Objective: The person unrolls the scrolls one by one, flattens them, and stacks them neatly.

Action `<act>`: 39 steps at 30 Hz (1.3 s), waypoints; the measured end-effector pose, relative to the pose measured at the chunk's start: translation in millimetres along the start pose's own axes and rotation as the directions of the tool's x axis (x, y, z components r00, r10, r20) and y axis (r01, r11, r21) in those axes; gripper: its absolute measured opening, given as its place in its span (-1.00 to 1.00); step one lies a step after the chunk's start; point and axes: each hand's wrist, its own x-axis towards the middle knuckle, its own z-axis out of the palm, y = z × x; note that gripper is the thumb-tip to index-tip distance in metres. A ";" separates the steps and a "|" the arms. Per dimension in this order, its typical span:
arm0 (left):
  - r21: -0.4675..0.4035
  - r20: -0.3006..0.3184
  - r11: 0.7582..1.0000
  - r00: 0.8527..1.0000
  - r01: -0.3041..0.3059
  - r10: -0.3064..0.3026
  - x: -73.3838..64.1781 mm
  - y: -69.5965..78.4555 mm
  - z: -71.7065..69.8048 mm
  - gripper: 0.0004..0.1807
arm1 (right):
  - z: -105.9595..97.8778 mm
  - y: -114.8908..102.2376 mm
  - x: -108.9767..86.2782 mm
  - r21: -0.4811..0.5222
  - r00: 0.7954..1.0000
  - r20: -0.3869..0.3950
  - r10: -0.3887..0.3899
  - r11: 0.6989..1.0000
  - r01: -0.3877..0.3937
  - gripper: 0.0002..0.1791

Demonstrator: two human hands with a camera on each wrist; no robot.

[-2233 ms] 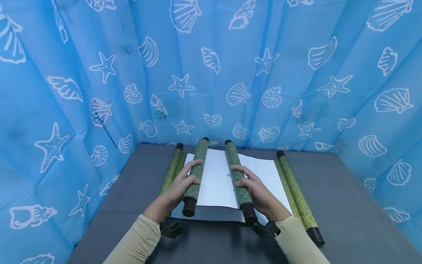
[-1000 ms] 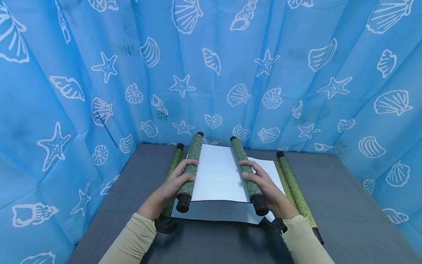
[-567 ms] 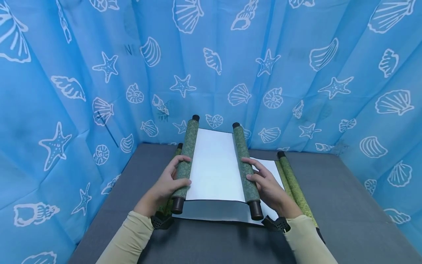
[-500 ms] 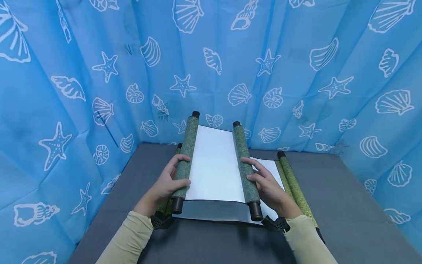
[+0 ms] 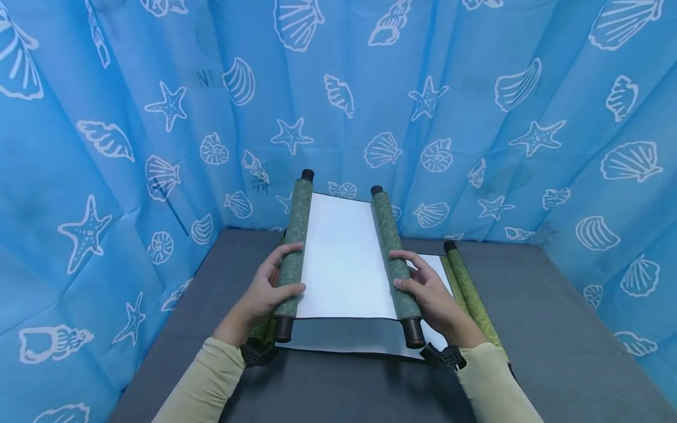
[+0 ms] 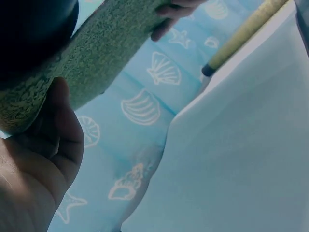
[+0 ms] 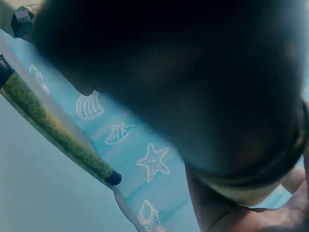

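Observation:
Both hands hold up a green-speckled hanging scroll (image 5: pixel 344 258), partly unrolled, its white sheet facing the head camera. My left hand (image 5: pixel 264 291) grips the scroll's left roll (image 5: pixel 297 229), thumb on the near side. Opposite it, my right hand (image 5: pixel 431 296) grips the right roll (image 5: pixel 388 229). Dark knobs cap both rolls, and the far ends tilt upward. Beneath lies a second, yellow-green scroll (image 5: pixel 473 294), spread on the table and partly covered from view. In the left wrist view, the left hand (image 6: pixel 38 179) curls around its roll; a dark knob blocks much of the right wrist view.
The grey table (image 5: pixel 550 311) extends to both sides of the lower scroll. A blue curtain (image 5: pixel 338 117) with white shells and starfish hangs behind and beside it. Each wrist bears a black strapped device (image 5: pixel 446 357).
The two rolls have moved apart, showing more white sheet. Their far ends have risen against the curtain, the left one higher. The lower scroll stays in place.

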 end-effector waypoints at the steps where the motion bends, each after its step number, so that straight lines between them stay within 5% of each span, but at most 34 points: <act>1: -0.009 -0.001 1.000 1.000 0.000 0.000 0.0 0.6 -0.7 -0.15 | -0.3 -1.1 -0.4 -0.003 1.000 -0.002 0.009 1.000 -0.009 -0.36; 7: -0.019 0.001 1.000 1.000 -0.023 0.023 -0.1 3.7 -5.6 -0.15 | -2.9 -8.2 -3.1 -0.049 0.999 -0.016 0.033 0.998 -0.034 -0.36; 14: 0.014 -0.004 1.000 1.000 -0.028 0.028 -0.4 6.6 -7.9 -0.18 | -3.5 -11.3 -5.3 -0.198 0.995 -0.080 -0.056 0.979 0.039 -0.49; 22: 0.019 -0.038 1.000 0.999 0.002 -0.001 1.3 9.5 -8.0 -0.46 | -5.8 -7.6 -6.2 -0.071 0.996 -0.046 -0.080 0.995 0.076 -0.33; 34: 0.031 -0.057 0.993 0.992 0.116 -0.114 3.7 12.1 -20.0 -0.22 | -15.2 -14.5 -3.5 -0.282 0.986 -0.106 -0.130 0.955 0.095 -0.43; 39: 0.012 -0.046 0.995 0.994 0.097 -0.096 5.3 13.7 -22.9 -0.15 | -15.3 -16.9 -0.7 -0.331 0.973 -0.133 -0.186 0.934 0.133 -0.53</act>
